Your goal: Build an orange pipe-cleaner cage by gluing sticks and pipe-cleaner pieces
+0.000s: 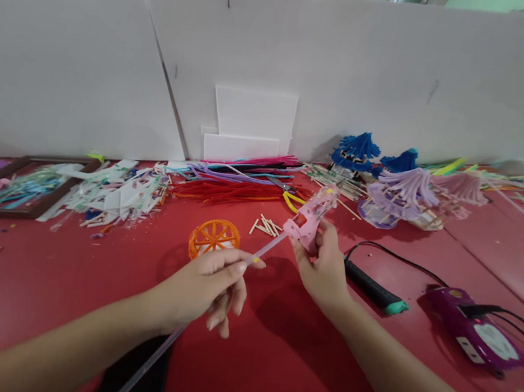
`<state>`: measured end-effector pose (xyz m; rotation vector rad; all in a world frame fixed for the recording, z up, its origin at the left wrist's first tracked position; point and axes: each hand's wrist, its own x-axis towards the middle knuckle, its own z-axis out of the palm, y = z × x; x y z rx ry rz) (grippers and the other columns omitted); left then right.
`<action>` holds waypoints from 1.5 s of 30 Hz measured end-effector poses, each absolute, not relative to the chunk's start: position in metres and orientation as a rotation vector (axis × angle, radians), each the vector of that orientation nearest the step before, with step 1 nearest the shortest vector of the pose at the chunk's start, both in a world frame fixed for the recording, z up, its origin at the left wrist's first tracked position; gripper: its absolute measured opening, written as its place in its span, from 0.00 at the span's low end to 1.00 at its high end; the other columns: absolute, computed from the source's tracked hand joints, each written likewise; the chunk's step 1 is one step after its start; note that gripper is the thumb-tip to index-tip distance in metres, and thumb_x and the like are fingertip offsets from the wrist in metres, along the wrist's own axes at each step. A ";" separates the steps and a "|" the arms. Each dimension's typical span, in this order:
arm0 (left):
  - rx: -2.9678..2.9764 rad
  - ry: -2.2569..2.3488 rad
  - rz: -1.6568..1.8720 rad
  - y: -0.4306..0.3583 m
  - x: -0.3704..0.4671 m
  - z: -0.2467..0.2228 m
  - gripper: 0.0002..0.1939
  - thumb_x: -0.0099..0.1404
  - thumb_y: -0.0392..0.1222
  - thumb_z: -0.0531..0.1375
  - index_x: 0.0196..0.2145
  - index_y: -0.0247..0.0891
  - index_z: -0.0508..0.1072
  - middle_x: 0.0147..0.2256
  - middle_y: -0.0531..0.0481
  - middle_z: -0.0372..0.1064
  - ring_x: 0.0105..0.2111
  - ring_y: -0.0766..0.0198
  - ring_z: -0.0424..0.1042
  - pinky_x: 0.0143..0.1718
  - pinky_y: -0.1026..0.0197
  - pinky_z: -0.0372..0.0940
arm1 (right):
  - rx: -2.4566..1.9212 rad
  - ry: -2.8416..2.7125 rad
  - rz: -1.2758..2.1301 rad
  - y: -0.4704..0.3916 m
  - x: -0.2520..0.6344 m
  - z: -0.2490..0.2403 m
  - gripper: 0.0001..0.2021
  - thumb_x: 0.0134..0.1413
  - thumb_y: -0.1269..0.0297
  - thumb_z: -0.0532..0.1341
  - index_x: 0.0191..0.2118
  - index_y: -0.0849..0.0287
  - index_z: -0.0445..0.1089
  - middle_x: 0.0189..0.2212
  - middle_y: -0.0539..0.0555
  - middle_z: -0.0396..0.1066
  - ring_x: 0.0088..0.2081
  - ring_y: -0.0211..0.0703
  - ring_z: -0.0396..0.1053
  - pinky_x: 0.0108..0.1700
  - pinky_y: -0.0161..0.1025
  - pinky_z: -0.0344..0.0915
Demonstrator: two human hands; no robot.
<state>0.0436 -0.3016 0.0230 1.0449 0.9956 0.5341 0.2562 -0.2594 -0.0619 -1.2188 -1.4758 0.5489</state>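
Note:
In the middle of the view my left hand pinches a long, thin translucent stick between thumb and index finger, with the other fingers loosely curled. A small yellow spot shows on the stick by the fingertips, and its far end meets the pink craft model. My right hand grips that model, which is tilted and has openwork sides; whether the stick is fixed to it I cannot tell. An orange spoked wheel frame sits just beyond my left hand. Short wooden sticks lie behind the hands.
A black tool with a green end lies right, its cord near a purple box. Blue and lilac craft models stand at the back right. Colored strips, yellow-handled scissors and scraps lie along the white partition.

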 end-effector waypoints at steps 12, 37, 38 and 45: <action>0.375 0.758 0.542 -0.299 0.046 0.015 0.20 0.68 0.40 0.51 0.53 0.28 0.72 0.26 0.47 0.75 0.16 0.69 0.67 0.15 0.65 0.71 | -1.143 -1.433 0.685 -0.260 0.251 -0.059 0.17 0.58 0.59 0.61 0.49 0.53 0.55 0.45 0.60 0.75 0.45 0.51 0.76 0.49 0.52 0.72; 0.350 1.047 0.664 -0.306 0.061 0.028 0.08 0.69 0.26 0.56 0.35 0.30 0.75 0.27 0.49 0.76 0.21 0.70 0.76 0.24 0.67 0.76 | -1.077 -1.442 0.688 -0.268 0.248 -0.051 0.16 0.57 0.60 0.60 0.48 0.50 0.55 0.37 0.54 0.72 0.35 0.45 0.73 0.38 0.44 0.71; 0.354 1.064 0.663 -0.306 0.062 0.029 0.08 0.69 0.26 0.57 0.35 0.30 0.75 0.26 0.50 0.76 0.21 0.70 0.75 0.24 0.67 0.75 | -1.077 -1.440 0.665 -0.268 0.249 -0.052 0.16 0.57 0.61 0.60 0.48 0.51 0.55 0.36 0.53 0.72 0.34 0.44 0.72 0.36 0.43 0.71; 0.396 1.157 0.627 -0.308 0.068 0.030 0.10 0.69 0.25 0.55 0.34 0.34 0.73 0.23 0.54 0.72 0.21 0.68 0.75 0.20 0.66 0.73 | -1.012 -1.445 0.508 -0.269 0.252 -0.063 0.18 0.54 0.66 0.61 0.48 0.51 0.56 0.34 0.51 0.69 0.30 0.40 0.69 0.33 0.40 0.68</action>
